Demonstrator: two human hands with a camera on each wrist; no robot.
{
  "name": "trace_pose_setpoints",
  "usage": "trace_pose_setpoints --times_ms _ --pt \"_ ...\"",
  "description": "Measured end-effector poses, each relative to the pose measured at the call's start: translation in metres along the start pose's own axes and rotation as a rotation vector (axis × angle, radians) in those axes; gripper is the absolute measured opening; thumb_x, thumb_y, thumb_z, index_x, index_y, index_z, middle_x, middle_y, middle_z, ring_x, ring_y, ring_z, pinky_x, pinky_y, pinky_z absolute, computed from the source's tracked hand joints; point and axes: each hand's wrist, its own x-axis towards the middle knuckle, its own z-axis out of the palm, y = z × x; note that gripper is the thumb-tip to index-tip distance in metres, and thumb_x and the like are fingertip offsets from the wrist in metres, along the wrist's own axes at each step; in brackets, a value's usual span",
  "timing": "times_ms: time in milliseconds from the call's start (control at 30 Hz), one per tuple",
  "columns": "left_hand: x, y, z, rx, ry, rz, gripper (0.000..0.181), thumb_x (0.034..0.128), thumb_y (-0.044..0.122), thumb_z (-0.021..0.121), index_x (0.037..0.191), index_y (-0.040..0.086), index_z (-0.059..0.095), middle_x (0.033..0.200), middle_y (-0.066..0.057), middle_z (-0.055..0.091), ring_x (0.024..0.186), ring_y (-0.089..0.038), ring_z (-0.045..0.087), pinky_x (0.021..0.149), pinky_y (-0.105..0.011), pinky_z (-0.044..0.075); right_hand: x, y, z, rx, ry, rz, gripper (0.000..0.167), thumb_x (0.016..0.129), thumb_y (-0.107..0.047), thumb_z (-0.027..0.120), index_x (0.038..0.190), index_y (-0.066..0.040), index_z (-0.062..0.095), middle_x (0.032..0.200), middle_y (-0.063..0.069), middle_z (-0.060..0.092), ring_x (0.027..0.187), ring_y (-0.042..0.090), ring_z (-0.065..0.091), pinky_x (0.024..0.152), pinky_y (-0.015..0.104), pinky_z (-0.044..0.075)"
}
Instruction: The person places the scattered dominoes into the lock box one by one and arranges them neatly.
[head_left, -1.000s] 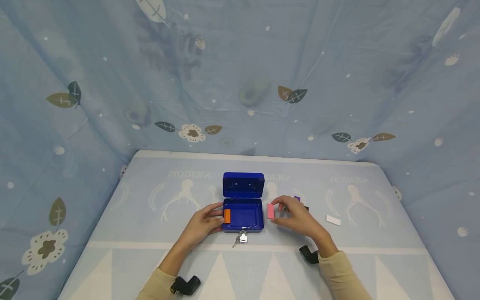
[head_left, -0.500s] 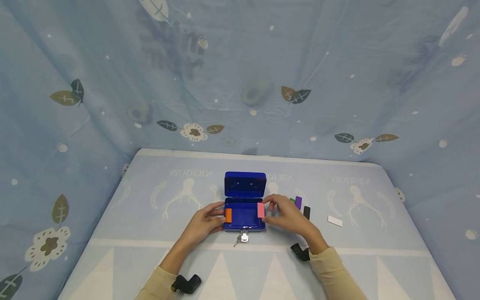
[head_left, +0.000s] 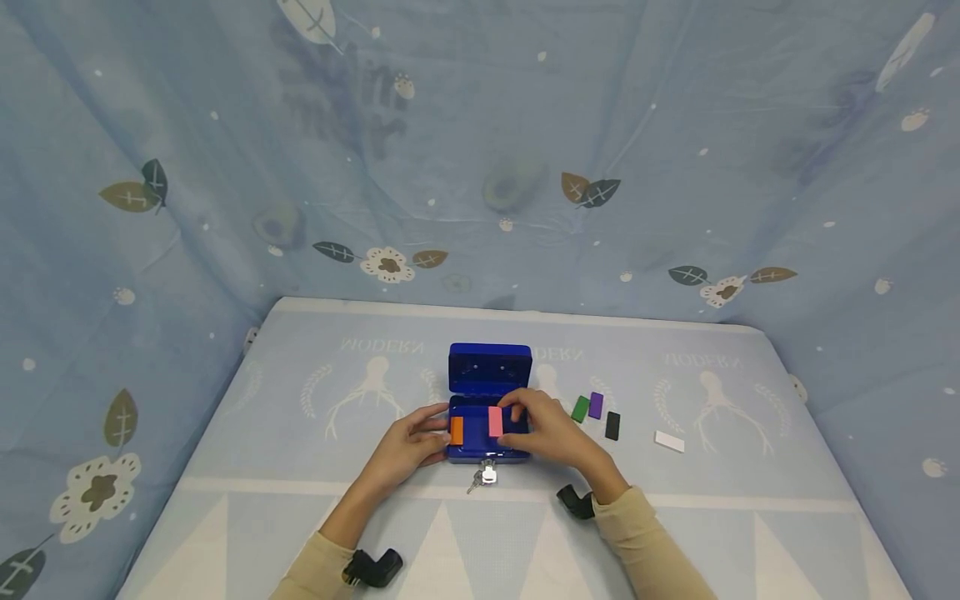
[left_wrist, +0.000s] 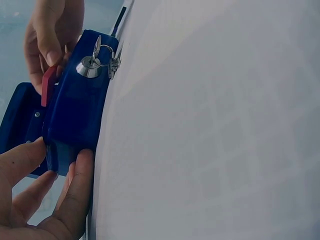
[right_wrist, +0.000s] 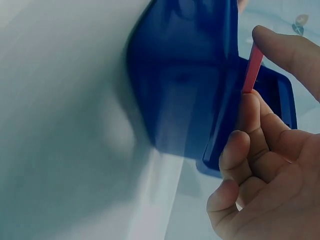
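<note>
A blue cash box (head_left: 476, 435) lies with its lid (head_left: 490, 369) raised. My left hand (head_left: 402, 442) holds the box's left side, its thumb at the rim and its fingers along the outer wall. Just inside that wall stands an orange block (head_left: 457, 431). Between thumb and fingertips, my right hand (head_left: 551, 429) pinches a pink rectangular block (head_left: 495, 422) over the box's interior. The right wrist view shows the pink block (right_wrist: 253, 69) held by its two ends. From the lock on the box front hang keys (left_wrist: 97, 50).
Right of the box lie a green block (head_left: 581, 408), a purple block (head_left: 596, 406) and a black block (head_left: 612, 426). A white block (head_left: 669, 442) sits farther right. Patterned cloth (head_left: 480, 167) rises behind the table and at its sides.
My right hand has carried the pink block leftward, from beside the box to over its interior. The green, purple and black blocks are now uncovered. My left hand has stayed at the box.
</note>
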Motion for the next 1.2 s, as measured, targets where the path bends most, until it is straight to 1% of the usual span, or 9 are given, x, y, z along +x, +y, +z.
trace_pose_setpoints --times_ms 67,200,400,600,767,867,1000,1200 --pt "0.0 0.0 0.0 -0.001 0.0 -0.001 0.054 0.0927 0.002 0.069 0.144 0.007 0.053 0.126 -0.021 0.058 0.108 -0.031 0.065 0.083 -0.04 0.059 0.002 -0.001 0.002 0.006 -0.008 -0.003 0.044 0.083 -0.024 0.084 0.119 -0.011 0.063 0.093 0.005 0.058 0.083 0.025 0.052 0.069 0.031 0.042" --pt "0.0 0.001 0.001 -0.001 0.0 -0.004 0.054 0.0928 0.002 0.068 0.144 0.007 0.053 0.126 -0.021 0.059 0.109 -0.031 0.064 0.083 -0.04 0.059 0.005 -0.002 0.008 0.003 -0.009 -0.007 0.043 0.084 -0.028 0.083 0.119 -0.013 0.063 0.094 0.004 0.059 0.086 0.024 0.051 0.075 0.035 0.036" --pt "0.001 0.0 0.001 0.005 -0.002 -0.01 0.053 0.0936 0.003 0.068 0.144 0.007 0.053 0.127 -0.021 0.059 0.109 -0.031 0.064 0.084 -0.04 0.059 0.009 -0.004 0.016 -0.015 -0.004 0.005 0.042 0.083 -0.029 0.083 0.117 -0.014 0.063 0.092 -0.001 0.059 0.084 0.019 0.049 0.075 0.038 0.03" --pt "0.0 -0.001 0.0 -0.002 -0.007 -0.003 0.053 0.0936 0.002 0.068 0.144 0.007 0.053 0.127 -0.022 0.058 0.109 -0.031 0.064 0.084 -0.04 0.059 0.014 -0.005 0.025 -0.094 0.007 0.013 0.042 0.082 -0.031 0.084 0.115 -0.016 0.064 0.089 -0.005 0.058 0.083 0.014 0.049 0.073 0.038 0.028" --pt "0.0 -0.001 0.0 -0.01 -0.006 0.001 0.054 0.0931 0.002 0.068 0.144 0.006 0.053 0.127 -0.022 0.058 0.108 -0.03 0.064 0.083 -0.04 0.059 0.018 -0.006 0.032 -0.187 0.033 0.016 0.041 0.081 -0.034 0.085 0.114 -0.018 0.065 0.086 -0.007 0.057 0.086 0.014 0.05 0.071 0.038 0.029" --pt "0.0 -0.001 0.0 -0.012 -0.005 0.001 0.054 0.0927 0.001 0.068 0.144 0.006 0.053 0.126 -0.021 0.059 0.107 -0.03 0.065 0.083 -0.04 0.059 0.019 -0.007 0.036 -0.225 0.036 0.036 0.04 0.08 -0.035 0.085 0.112 -0.021 0.066 0.084 -0.009 0.056 0.089 0.015 0.05 0.072 0.038 0.028" --pt "-0.001 0.0 0.0 -0.008 -0.009 0.006 0.054 0.0929 0.001 0.068 0.144 0.005 0.052 0.126 -0.022 0.058 0.107 -0.03 0.065 0.083 -0.04 0.059 0.019 -0.007 0.04 -0.235 0.035 0.067 0.04 0.079 -0.037 0.086 0.112 -0.022 0.067 0.083 -0.01 0.055 0.091 0.016 0.05 0.07 0.038 0.027" --pt "-0.001 0.001 0.0 -0.012 -0.006 0.011 0.054 0.0931 0.002 0.068 0.144 0.005 0.052 0.127 -0.023 0.058 0.107 -0.03 0.065 0.083 -0.039 0.059 0.021 -0.011 0.044 -0.272 0.04 0.099 0.041 0.078 -0.04 0.087 0.11 -0.023 0.069 0.08 -0.011 0.053 0.09 0.018 0.05 0.068 0.038 0.027"
